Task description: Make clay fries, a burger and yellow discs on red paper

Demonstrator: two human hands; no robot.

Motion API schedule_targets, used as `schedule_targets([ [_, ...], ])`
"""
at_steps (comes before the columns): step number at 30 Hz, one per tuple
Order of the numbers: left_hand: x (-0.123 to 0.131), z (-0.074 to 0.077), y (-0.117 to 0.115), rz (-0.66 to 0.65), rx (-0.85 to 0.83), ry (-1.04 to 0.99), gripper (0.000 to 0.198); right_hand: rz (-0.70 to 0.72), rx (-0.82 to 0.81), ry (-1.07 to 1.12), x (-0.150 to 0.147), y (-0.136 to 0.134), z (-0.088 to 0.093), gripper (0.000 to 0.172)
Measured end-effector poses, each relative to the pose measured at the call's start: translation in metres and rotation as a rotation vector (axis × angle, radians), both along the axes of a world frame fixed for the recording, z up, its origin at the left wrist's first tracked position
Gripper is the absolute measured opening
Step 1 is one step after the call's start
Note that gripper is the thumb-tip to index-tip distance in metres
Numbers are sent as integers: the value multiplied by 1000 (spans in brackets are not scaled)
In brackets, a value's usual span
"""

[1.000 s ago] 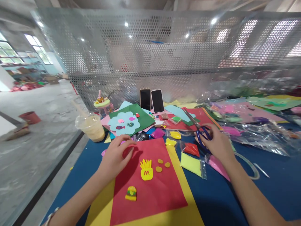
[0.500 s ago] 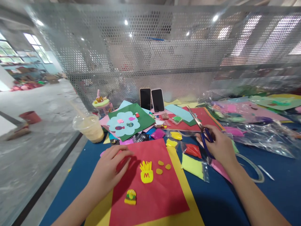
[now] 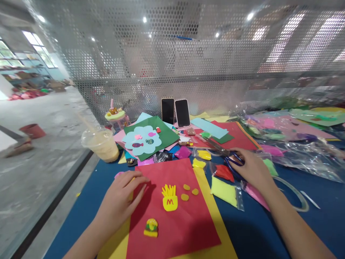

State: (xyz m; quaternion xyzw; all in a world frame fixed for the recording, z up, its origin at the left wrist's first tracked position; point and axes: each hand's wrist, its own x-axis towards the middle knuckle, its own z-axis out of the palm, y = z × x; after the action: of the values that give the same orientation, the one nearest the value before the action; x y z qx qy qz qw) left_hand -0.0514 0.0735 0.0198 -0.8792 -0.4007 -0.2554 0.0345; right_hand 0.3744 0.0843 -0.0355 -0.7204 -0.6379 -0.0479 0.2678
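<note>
My right hand (image 3: 252, 169) is closed at the handles of a pair of scissors (image 3: 225, 153), whose blades lie low over the clay packets and point up and left. My left hand (image 3: 124, 196) holds nothing; its fingers are apart over the left edge of the red paper (image 3: 196, 225). On this sheet are yellow clay fries (image 3: 170, 198) with a red M, a small clay burger (image 3: 151, 227) and three flat mustard-coloured clay pieces (image 3: 184, 197). Under the red sheet lies yellow paper (image 3: 215, 212).
Bags of red clay (image 3: 224, 173) and pale yellow clay (image 3: 223, 192) lie right of the sheet. A plastic drink cup (image 3: 104, 145) stands at the left edge. Two phones (image 3: 182, 113) lean on the perforated metal screen (image 3: 129, 64). A tape ring (image 3: 303, 201) lies at right.
My right hand has lowered the scissors from a raised, tilted pose to nearly flat over the packets. My left hand stays almost in place; the view has shifted slightly.
</note>
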Motion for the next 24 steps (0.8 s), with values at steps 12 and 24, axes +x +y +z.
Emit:
schedule_targets([
  [12,9,4,-6,-74,4,20,19,83,173,-24,-8,-7,12,26],
  [24,17,-12,-15,-120,-200,31,32,693,108,-52,-116,-30,40,21],
])
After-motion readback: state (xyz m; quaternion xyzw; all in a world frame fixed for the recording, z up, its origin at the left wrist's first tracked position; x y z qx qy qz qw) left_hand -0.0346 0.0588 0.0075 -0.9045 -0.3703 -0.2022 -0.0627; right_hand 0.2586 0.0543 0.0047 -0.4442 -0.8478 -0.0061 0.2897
